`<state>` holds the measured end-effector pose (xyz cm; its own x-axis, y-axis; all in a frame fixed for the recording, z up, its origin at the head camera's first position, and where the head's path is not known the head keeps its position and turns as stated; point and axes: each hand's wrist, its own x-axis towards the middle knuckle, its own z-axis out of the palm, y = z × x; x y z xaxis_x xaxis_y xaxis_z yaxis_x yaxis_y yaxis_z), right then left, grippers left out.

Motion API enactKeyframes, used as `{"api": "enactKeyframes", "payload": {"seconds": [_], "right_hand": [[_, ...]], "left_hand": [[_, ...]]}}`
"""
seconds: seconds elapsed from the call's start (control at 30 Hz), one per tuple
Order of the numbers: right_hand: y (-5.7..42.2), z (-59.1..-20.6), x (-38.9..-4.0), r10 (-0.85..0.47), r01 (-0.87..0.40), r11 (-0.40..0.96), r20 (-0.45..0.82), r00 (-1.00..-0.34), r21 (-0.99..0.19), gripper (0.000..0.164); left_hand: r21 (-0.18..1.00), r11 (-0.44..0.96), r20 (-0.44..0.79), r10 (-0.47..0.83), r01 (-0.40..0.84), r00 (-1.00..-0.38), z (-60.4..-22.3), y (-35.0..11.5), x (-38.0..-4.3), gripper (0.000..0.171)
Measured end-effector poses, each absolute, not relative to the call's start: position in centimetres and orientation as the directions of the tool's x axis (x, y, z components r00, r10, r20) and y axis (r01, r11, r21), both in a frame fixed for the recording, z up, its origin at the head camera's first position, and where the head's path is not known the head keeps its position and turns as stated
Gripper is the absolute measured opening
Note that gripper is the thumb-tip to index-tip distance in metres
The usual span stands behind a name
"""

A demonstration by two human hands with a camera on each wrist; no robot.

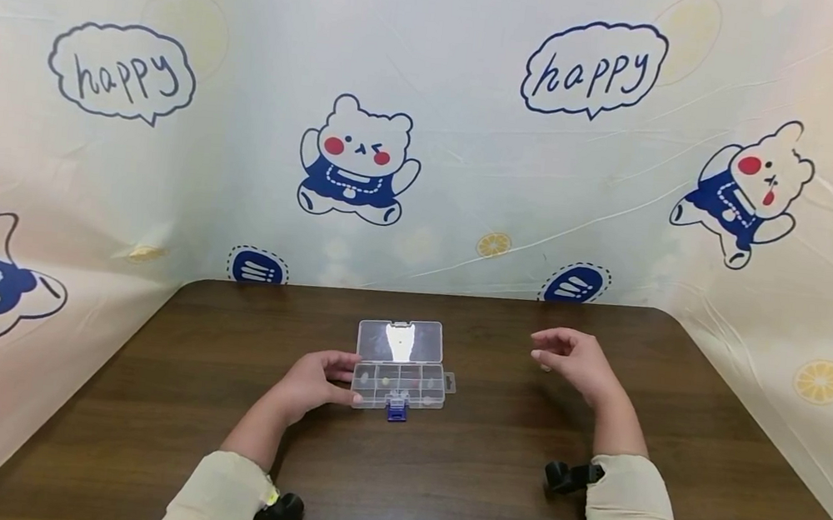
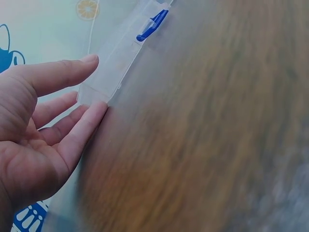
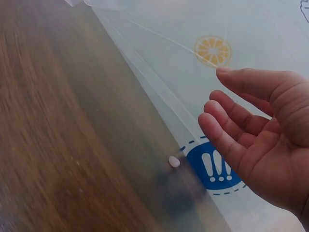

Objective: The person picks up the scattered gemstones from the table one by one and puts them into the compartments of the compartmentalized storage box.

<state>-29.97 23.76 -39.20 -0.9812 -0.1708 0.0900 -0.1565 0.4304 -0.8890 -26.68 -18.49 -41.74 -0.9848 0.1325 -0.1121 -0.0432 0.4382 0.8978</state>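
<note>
A clear plastic compartment box (image 1: pixel 398 385) stands on the table with its lid (image 1: pixel 378 342) raised at the back and a blue latch (image 1: pixel 397 410) in front. Its left end meets my left hand (image 1: pixel 314 382), whose fairly straight fingers touch the side while the thumb lies at the front corner. Small pale pieces sit in some compartments, too tiny to identify. Over the table to the right hovers my right hand (image 1: pixel 574 361), fingers loosely bent, with nothing visible between them. Just below it lies a small, white, bean-shaped piece (image 3: pixel 174 162), apart from the fingers.
The dark wooden table (image 1: pixel 440 488) ends at a printed cloth backdrop (image 1: pixel 466 131) behind and on both sides. A hanging tab (image 1: pixel 451 382) sticks out from the box's right end. Black wrist cameras (image 1: pixel 563 477) are strapped near both sleeves.
</note>
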Motion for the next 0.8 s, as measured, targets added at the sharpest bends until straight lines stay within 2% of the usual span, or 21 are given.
{"api": "enactKeyframes", "payload": {"seconds": [0.8], "right_hand": [[25.5, -41.0, -30.3, -0.134, -0.103, 0.469, 0.044, -0.990, -0.877, 0.036]], "left_hand": [[0.903, 0.426, -0.124, 0.132, -0.056, -0.983, -41.8, -18.7, -26.5, 0.064]]}}
